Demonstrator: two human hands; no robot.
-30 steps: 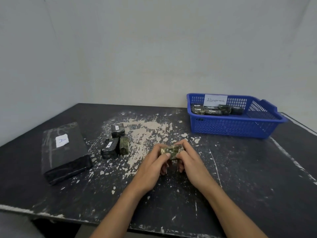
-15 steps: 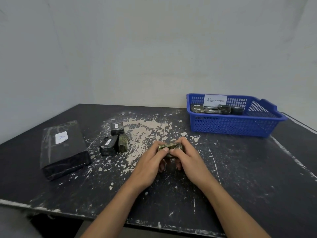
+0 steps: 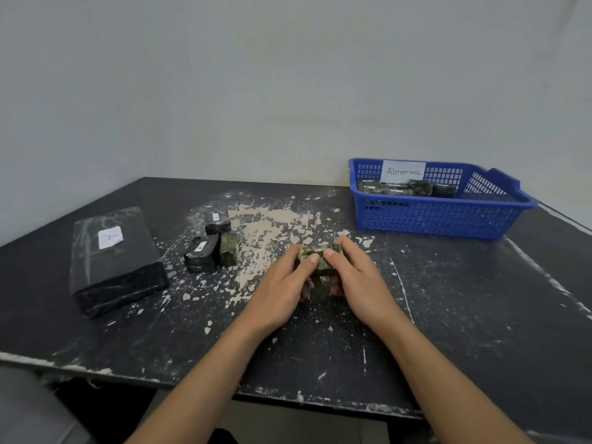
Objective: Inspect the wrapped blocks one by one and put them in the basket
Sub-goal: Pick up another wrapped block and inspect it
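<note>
Holding one wrapped block (image 3: 317, 257) near the middle of the table (image 3: 480, 315), pinching it between left hand (image 3: 282, 288) and right hand (image 3: 363, 283), with thumbs on top and fingers (image 3: 344, 245) curled round its ends and underneath. Judging it small, stiff and light, with a glossy, probably slippery wrap; favouring a grip on the short ends. Aiming for the blue basket (image 3: 432, 219) at far right, well apart, with several blocks (image 3: 403, 188) already inside under a paper label (image 3: 403, 171). Leaving three more blocks (image 3: 211, 248) and a big black box (image 3: 115, 261) on the left. Seeing nothing standing between hands and basket.
</note>
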